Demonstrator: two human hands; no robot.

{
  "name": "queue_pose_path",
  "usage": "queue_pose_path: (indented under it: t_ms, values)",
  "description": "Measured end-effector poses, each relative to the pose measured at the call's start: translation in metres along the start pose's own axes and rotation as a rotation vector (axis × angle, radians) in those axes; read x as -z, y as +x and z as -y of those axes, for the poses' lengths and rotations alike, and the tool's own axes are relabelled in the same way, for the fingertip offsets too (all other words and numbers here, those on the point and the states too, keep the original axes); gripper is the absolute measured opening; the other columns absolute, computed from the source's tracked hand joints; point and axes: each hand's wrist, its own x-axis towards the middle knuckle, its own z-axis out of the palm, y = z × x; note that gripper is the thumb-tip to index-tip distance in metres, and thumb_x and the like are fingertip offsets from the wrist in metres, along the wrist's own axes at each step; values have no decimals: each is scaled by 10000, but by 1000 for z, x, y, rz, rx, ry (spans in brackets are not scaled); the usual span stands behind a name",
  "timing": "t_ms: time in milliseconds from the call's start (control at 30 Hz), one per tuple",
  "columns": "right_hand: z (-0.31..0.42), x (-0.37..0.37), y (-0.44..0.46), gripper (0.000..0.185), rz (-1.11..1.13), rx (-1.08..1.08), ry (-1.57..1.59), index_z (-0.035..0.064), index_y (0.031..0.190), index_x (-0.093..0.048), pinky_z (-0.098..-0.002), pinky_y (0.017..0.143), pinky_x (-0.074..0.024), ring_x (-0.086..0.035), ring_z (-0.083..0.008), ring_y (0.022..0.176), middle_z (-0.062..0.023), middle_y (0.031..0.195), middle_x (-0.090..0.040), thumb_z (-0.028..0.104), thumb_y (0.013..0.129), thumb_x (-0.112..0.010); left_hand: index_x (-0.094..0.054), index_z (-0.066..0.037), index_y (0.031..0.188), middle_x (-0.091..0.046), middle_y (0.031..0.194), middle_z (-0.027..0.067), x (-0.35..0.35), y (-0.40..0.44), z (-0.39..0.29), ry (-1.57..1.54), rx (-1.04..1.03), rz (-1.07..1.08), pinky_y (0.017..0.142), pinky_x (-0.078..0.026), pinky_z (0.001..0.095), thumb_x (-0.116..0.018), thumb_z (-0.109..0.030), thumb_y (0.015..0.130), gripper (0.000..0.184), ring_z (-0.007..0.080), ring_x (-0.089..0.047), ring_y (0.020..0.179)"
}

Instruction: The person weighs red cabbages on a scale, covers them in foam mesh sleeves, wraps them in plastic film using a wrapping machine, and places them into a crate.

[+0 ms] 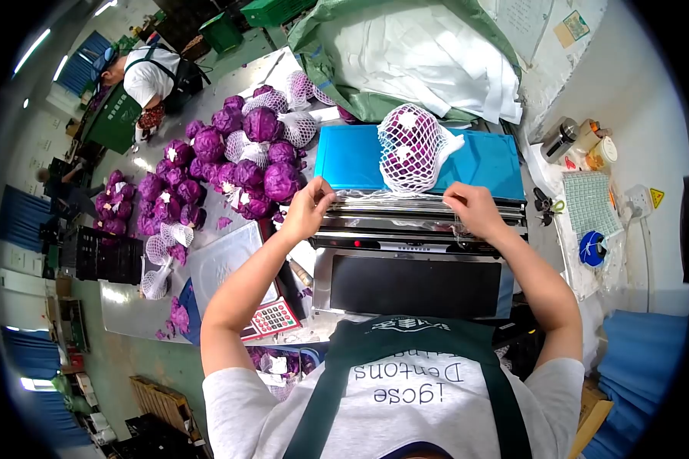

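Note:
My left hand (308,208) and my right hand (475,209) are at the two ends of the metal rollers (390,206) on a film wrapping machine. The fingers of each are pinched on the edge of clear plastic film (360,194), stretched thinly between them. Just beyond it, two red cabbages (407,139) in white foam nets lie on the machine's blue top (344,157); one net end sticks out to the right. Nearer my body is the machine's black plate (413,284).
Many loose red cabbages (262,124) are heaped on the metal table to the left, some netted. A scale with a red keypad (274,317) stands close by. A green sack (314,46) of white nets sits behind. Another person (151,73) works at the table's far left.

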Motion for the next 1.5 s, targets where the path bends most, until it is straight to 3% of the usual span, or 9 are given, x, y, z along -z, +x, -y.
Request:
queue_pose_path:
  t_ms: [300, 467, 567, 767, 933, 1067, 1200, 1367, 1500]
  values:
    - [1, -5, 2, 108, 30, 22, 111, 0, 860, -567, -339, 604, -446, -568, -267, 635, -140, 735, -602, 107, 861, -564, -440, -41, 899, -487, 775, 1, -13, 10, -3, -256, -31, -40, 663, -398, 212, -500, -37, 927, 67, 70, -477, 716]
    - [-19, -8, 11, 122, 9, -83, 411, 4, 886, -556, -285, 624, -440, -508, -100, 671, -48, 732, -577, 125, 899, -545, -454, -44, 972, -450, 770, 5, -8, 18, 13, -230, 51, 46, 643, -382, 240, -601, -143, 893, 195, 79, -449, 721]
    - [5, -6, 29, 113, 58, -48, 232, 11, 888, -548, -309, 614, -436, -511, -163, 639, -70, 716, -566, 124, 886, -547, -478, -52, 1087, -482, 750, 93, -23, 19, -43, 454, -10, 193, 633, -427, 328, -773, -272, 726, 516, 202, -508, 707]
    - [-31, 3, 14, 204, 309, 118, -332, 34, 977, -542, -418, 650, -498, -557, -333, 951, -152, 1006, -562, 38, 777, -584, -570, -22, 797, -593, 764, 140, -30, 27, -29, 491, -55, 168, 687, -455, 395, -687, -145, 783, 170, 294, -593, 782]
    - [-33, 38, 0, 40, 42, 124, -729, 47, 776, -556, -443, 637, -500, -562, -335, 778, -141, 825, -552, 52, 738, -571, -571, -32, 806, -547, 774, 106, -28, 18, -28, 489, -97, 191, 659, -442, 379, -661, -124, 813, 129, 289, -566, 738]
    - [-7, 61, 6, 76, 245, 58, -401, 24, 735, -524, -417, 595, -446, -572, -336, 677, -136, 700, -576, 60, 756, -588, -570, -29, 862, -539, 861, 120, -36, 23, -26, 370, -250, 71, 637, -446, 366, -632, -100, 841, 96, 266, -561, 720]
    - [7, 70, -6, 135, 400, 22, -195, 18, 744, -495, -393, 578, -408, -544, -327, 645, -131, 660, -558, 80, 784, -609, -528, -30, 850, -501, 721, 65, -32, 14, -15, 232, -54, 183, 580, -406, 277, -596, -88, 884, 95, 141, -478, 615]
    - [-51, 29, -6, 135, 85, -210, 569, 26, 824, -476, -287, 576, -421, -495, -107, 653, -42, 708, -546, 106, 891, -560, -436, -34, 842, -420, 702, -7, -48, 28, -8, -132, -23, 104, 595, -353, 231, -517, -115, 945, 154, 71, -380, 655]
    - [-13, 48, -31, 145, 179, -126, 406, 38, 810, -453, -258, 629, -398, -449, -98, 681, -16, 733, -471, 112, 902, -538, -417, -70, 833, -413, 751, -37, -31, 11, -16, -160, -17, 215, 612, -332, 212, -512, -91, 945, 148, 50, -365, 675]
